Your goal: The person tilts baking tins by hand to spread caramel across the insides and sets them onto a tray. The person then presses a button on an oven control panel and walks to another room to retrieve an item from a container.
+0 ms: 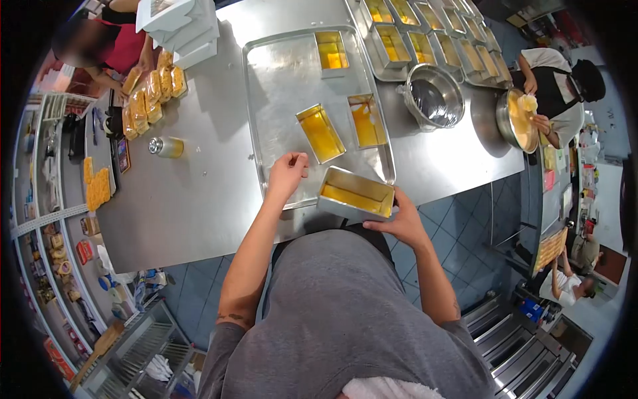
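Observation:
My right hand [405, 225] grips the right end of a metal loaf pan [357, 207], thumb on its near side. Amber-yellow liquid or coating covers the pan's bottom, and it is held tilted over the near edge of a large sheet tray [279, 100]. Left of the pan, my left hand [287, 175] is raised with curled fingers pinched together; whatever they hold, if anything, is hidden. Another loaf pan [321, 134] with the same yellow inside lies on the tray just beyond my hands. Two more, a right-hand pan [367, 120] and a far pan [331, 51], sit on it too.
Several loaf pans [420, 50] stand in rows at the back right, near a plastic-lined bowl [433, 97]. A co-worker at right handles a mixing bowl [517, 121]. At left are a can [165, 147], bagged goods [147, 100], white boxes [179, 30] and another person.

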A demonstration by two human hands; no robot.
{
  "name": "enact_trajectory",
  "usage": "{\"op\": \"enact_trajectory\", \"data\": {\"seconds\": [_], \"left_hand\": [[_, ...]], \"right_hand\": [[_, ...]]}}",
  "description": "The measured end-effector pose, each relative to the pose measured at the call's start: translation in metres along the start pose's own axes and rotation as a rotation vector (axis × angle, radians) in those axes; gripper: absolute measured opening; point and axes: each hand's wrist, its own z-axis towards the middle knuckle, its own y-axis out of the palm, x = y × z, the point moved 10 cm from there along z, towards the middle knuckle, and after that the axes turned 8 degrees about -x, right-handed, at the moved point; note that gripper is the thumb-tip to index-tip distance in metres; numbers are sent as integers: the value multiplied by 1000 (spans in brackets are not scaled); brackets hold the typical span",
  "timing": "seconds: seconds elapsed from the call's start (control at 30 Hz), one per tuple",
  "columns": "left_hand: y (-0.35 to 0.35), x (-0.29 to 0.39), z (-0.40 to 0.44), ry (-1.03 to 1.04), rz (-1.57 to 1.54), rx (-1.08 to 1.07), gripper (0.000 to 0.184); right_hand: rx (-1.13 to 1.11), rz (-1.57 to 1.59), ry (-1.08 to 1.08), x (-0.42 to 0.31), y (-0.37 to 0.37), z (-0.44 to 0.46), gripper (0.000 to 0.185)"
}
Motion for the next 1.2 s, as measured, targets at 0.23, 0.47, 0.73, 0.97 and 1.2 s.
{"op": "enact_trajectory", "data": {"seconds": [0.23,0.47,0.73,0.97,1.2], "left_hand": [[-3,9,46,64,280,95,35],[-5,16,48,20,206,97,25],[-26,14,32,35,188,120,18],[-68,7,14,54,267,147,15],[-99,4,10,-4,227,152,19]], "right_hand": [[210,314,-22,-2,-32,12,73],[338,437,-266,-62,-28,121,63],[507,105,-256,-103,12,323,78],[652,-131,-316,-104,21,337,76],[723,-314,-259,-64,-64,178,22]]}}
